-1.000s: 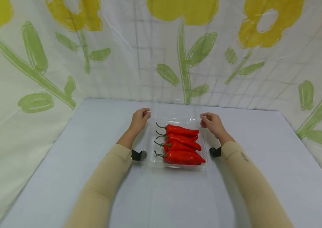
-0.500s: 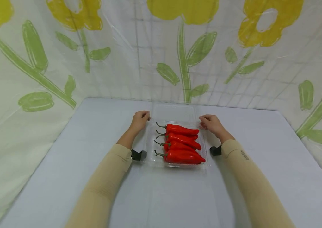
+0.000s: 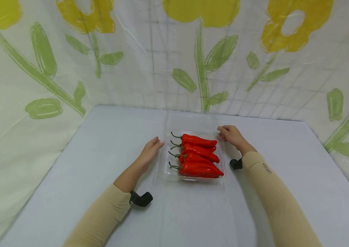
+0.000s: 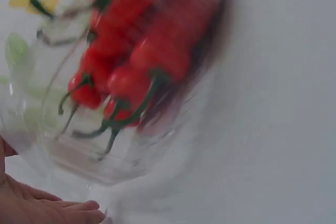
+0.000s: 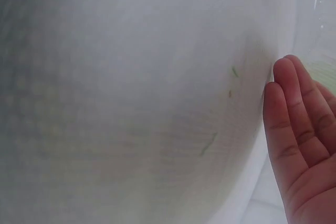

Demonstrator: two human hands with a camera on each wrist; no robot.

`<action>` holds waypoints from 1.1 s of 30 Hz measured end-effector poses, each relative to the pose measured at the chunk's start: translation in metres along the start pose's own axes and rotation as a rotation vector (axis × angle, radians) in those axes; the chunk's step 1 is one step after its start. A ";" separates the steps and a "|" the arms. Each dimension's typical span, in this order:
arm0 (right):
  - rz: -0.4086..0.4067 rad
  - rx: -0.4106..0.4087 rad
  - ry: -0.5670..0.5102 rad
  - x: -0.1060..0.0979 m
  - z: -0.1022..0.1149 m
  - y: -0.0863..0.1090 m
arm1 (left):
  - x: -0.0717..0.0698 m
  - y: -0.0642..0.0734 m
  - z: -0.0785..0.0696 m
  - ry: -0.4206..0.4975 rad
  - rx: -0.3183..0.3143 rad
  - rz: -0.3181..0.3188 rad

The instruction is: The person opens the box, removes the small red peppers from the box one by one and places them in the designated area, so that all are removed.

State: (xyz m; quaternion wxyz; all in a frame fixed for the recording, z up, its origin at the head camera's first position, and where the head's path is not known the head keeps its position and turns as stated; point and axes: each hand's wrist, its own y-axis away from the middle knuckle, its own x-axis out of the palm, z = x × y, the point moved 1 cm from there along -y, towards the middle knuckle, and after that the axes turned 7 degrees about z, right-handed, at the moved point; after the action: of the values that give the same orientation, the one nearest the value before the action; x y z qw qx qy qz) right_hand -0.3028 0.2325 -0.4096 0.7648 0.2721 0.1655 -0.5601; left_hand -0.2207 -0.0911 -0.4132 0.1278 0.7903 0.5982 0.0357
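Note:
Several red peppers (image 3: 200,169) with green stems lie side by side in a clear plastic clamshell box (image 3: 167,172). Its transparent lid (image 3: 190,120) is folded back, away from the person. At the box's left side is my left hand (image 3: 149,152), its fingertips right at the rim. The left wrist view shows those fingers (image 4: 58,211) nearly straight beside the clear wall (image 4: 94,169). My right hand (image 3: 231,135) is at the far right corner, by the hinge. Up close in the right wrist view, its extended fingers (image 5: 286,121) lie along the clear plastic (image 5: 157,77).
A pale table (image 3: 109,137) carries the box. Behind it hangs a whitish sheet (image 3: 131,75) printed with yellow flowers and green leaves. Black wrist cameras, such as the left one (image 3: 141,199), stick out near both hands.
My left hand has come back toward the body from the far left corner to the middle of the box's left side. The lid has sunk lower toward the table. My right hand has hardly moved.

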 end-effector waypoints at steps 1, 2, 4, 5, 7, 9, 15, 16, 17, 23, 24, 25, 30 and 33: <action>0.003 0.002 0.004 0.000 0.000 0.000 | 0.002 0.006 0.002 0.013 0.000 0.002; 0.005 0.003 0.006 0.000 0.000 0.000 | 0.005 0.011 0.004 0.024 0.003 0.006; 0.006 0.003 0.008 0.000 0.001 -0.001 | 0.009 0.021 0.008 0.033 0.009 0.009; 0.005 0.004 0.010 0.000 0.001 -0.001 | 0.011 0.026 0.010 0.032 0.014 0.009; 0.004 0.003 0.016 0.000 0.002 -0.002 | 0.015 0.034 0.013 0.048 0.026 0.018; 0.004 0.005 0.018 0.000 0.002 -0.003 | 0.018 0.040 0.016 0.083 0.046 0.031; 0.040 0.009 0.112 -0.004 0.005 -0.002 | 0.024 0.045 0.021 0.209 0.115 0.085; 0.046 0.001 0.160 -0.006 0.006 -0.001 | 0.025 0.045 0.022 0.221 0.118 0.089; 0.050 -0.009 0.213 -0.008 0.008 -0.001 | 0.026 0.045 0.023 0.228 0.121 0.090; 0.039 -0.098 0.397 -0.025 0.028 0.007 | 0.027 0.044 0.024 0.255 0.144 0.089; 0.048 -0.113 0.394 -0.026 0.032 0.009 | 0.028 0.043 0.024 0.260 0.147 0.092; 0.062 -0.125 0.382 -0.027 0.036 0.012 | 0.028 0.043 0.025 0.264 0.149 0.093; 0.162 -0.237 0.354 -0.020 0.055 0.027 | 0.028 0.044 0.026 0.269 0.148 0.102; 0.226 -0.289 0.363 -0.010 0.067 0.036 | 0.029 0.044 0.027 0.273 0.147 0.100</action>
State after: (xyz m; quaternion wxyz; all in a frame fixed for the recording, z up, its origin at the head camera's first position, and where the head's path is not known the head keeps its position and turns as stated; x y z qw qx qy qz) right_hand -0.2752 0.2082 -0.3424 0.8112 0.2728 0.3470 -0.3836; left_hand -0.1661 -0.0787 -0.4312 -0.0147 0.8141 0.5709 0.1055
